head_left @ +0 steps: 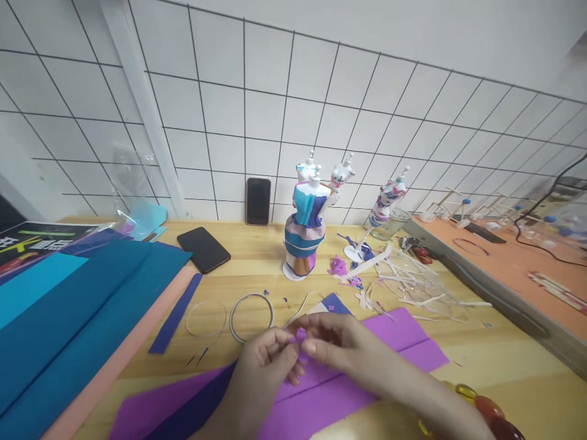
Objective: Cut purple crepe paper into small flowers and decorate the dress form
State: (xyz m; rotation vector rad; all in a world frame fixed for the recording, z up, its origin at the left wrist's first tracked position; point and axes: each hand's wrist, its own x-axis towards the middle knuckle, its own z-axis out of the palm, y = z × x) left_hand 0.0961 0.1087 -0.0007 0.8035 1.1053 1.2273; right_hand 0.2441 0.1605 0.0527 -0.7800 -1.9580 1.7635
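Note:
A small purple paper piece [301, 335], shaped like a little flower, is pinched between my two hands near the middle of the view. My left hand [270, 360] grips it low, with thumb and fingers together. From the other side my right hand [328, 342] holds it between thumb and fingertips. Beneath both hands lies a creased sheet of purple paper [321, 409], partly covered by my arms. A dark blue strip [197, 406] runs under my left forearm. Behind the hands stands a mini dress form [304, 238] dressed in coloured paper.
Teal folded paper [92, 305] covers the left side. A dark phone [203, 249] lies flat; another phone [258, 201] leans on the tiled wall. White rings [251, 294] lie near my left hand. Paper scraps [338, 266] and clear strips [417, 281] spread right, near a patterned dress form [389, 198].

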